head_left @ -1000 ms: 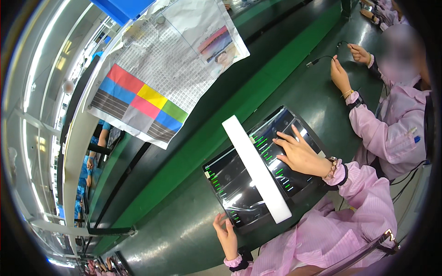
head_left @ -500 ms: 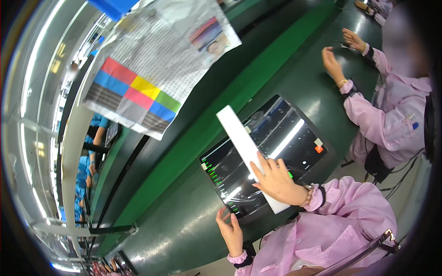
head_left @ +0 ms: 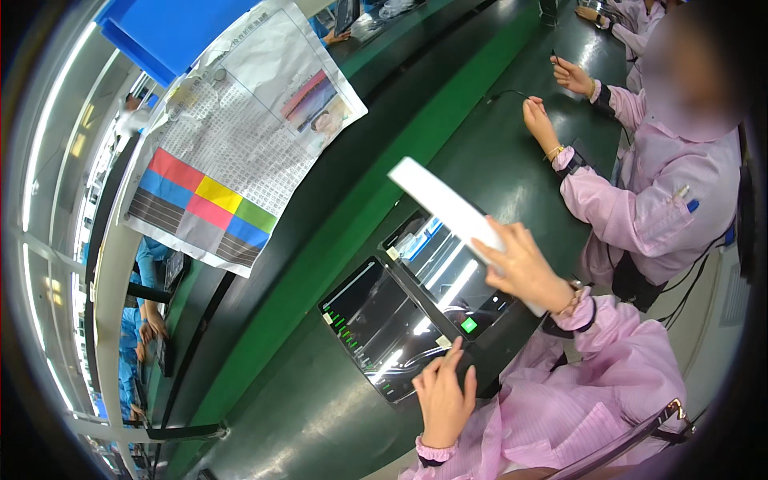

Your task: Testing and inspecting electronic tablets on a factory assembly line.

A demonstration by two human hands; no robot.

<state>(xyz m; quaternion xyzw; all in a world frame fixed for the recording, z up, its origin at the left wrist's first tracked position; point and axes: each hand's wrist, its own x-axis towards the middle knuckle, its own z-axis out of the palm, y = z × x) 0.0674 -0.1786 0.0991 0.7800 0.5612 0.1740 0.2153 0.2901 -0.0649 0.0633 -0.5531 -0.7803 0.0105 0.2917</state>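
Evidently, green writing (head_left: 343, 330) too small to read edges the left tablet (head_left: 384, 320).

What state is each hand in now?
Left hand: open, holding nothing, near a tablet.
Right hand: closed, holding the white bar.

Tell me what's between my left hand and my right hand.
In the head view, the near end of the right tablet, with its bright green square, lies between your left hand and right hand.
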